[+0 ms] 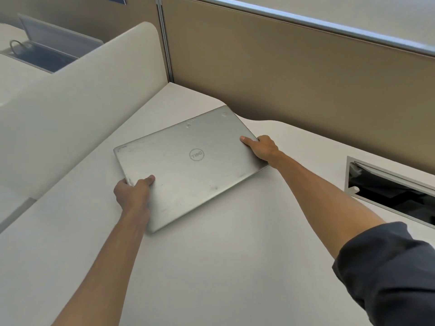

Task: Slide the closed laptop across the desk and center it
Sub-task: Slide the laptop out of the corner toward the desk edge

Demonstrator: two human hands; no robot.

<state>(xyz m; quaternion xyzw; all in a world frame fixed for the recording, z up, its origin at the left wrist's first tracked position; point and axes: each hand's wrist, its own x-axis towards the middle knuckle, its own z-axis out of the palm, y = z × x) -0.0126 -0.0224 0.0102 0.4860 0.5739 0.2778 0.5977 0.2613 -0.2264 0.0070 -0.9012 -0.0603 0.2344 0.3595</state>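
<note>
A closed silver Dell laptop (pixel 188 165) lies flat on the pale bench (pixel 235 267), turned at an angle, towards the far corner where a cream divider (pixel 70 109) meets the tan partition wall (pixel 294 78); the left hand (pixel 131 194) grips its near-left edge, thumb pressed on the lid, the other fingers hidden beneath the edge; the right hand (pixel 264 148) clamps the right edge the same way, thumb on top, fingers wrapped below; both forearms stretch forward, the right one in a rolled dark sleeve (pixel 388 274); to the right an open cable hatch (pixel 388 191) is set into the bench, well apart from the laptop; another bench behind the divider carries an open laptop (pixel 51 45).
</note>
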